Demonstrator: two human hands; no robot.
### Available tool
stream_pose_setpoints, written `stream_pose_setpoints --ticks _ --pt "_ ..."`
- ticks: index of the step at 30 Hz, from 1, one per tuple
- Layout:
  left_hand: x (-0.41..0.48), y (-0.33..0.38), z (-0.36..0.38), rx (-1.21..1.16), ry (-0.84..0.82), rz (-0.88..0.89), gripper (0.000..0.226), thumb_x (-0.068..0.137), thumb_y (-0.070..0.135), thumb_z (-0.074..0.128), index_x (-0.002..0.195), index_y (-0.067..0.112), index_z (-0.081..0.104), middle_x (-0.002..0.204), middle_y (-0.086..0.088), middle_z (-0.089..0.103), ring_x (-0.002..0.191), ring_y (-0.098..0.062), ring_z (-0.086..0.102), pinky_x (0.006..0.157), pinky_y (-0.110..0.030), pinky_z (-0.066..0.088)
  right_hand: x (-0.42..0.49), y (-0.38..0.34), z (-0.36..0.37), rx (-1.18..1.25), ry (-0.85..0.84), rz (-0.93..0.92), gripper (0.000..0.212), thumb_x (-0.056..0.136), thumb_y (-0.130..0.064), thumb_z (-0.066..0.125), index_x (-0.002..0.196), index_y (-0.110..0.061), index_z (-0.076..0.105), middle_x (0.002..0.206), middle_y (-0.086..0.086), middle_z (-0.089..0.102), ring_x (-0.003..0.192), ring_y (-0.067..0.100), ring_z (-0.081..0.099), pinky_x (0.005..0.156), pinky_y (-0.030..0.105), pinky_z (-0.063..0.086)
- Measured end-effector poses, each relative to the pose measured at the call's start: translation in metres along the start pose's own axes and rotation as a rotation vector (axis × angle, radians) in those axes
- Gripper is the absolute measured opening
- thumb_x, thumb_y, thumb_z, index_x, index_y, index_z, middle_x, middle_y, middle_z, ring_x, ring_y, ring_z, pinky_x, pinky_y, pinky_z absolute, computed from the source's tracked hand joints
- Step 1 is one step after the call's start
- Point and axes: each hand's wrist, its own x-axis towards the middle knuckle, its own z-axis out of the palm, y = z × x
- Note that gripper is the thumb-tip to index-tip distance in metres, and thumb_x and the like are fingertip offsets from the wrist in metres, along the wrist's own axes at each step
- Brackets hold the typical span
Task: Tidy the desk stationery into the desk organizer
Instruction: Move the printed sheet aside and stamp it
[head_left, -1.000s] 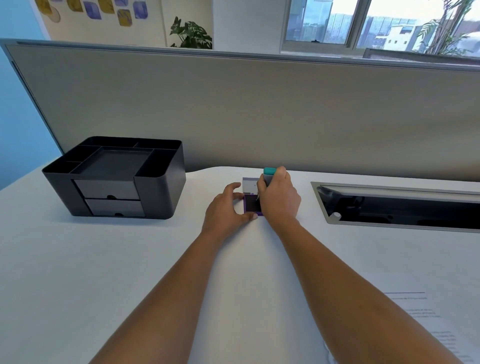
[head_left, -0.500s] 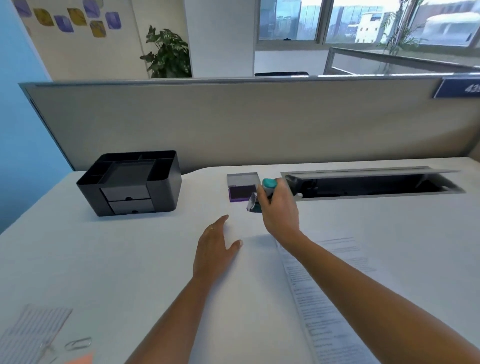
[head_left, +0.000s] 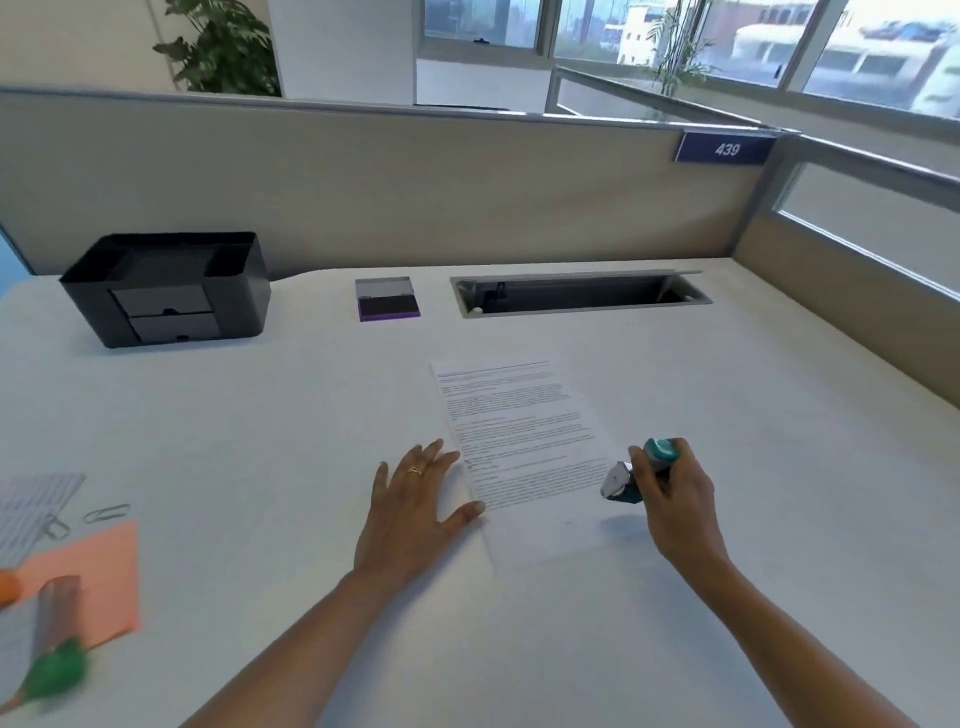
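My right hand (head_left: 675, 499) grips a teal and silver stamp (head_left: 636, 475) just above the right edge of a printed sheet (head_left: 519, 431). My left hand (head_left: 415, 499) lies flat with spread fingers on the desk, its thumb touching the sheet's left edge. A purple ink pad (head_left: 388, 299) with its clear lid up sits at the back of the desk. The black desk organizer (head_left: 166, 288) with two small drawers stands at the back left. Paper clips (head_left: 106, 513), an orange note (head_left: 98, 577) and blurred pens (head_left: 52, 660) lie at the near left.
A grey partition wall (head_left: 415, 197) runs behind the desk. An open cable slot (head_left: 579, 296) is set into the desk at the back right. A lined paper pad (head_left: 31, 509) lies at the left edge.
My right hand pulled back from the ink pad with the stamp and came down over the printed sheet. My left hand left the pad and now lies flat beside the sheet.
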Motion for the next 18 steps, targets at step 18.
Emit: stream_pose_setpoints --ticks 18 --pt "-0.017 0.016 0.012 0.092 -0.047 0.090 0.118 0.050 0.086 -0.022 0.142 0.033 0.027 0.154 0.015 0.018 0.144 -0.009 0.007 0.117 -0.044 0.000 -0.001 0.017 -0.029 -0.145 -0.089 -0.116 0.021 0.093 -0.021 0.051 0.083 -0.005 0.042 0.074 0.005 0.049 0.067 0.021 0.044 0.060 0.028 0.037"
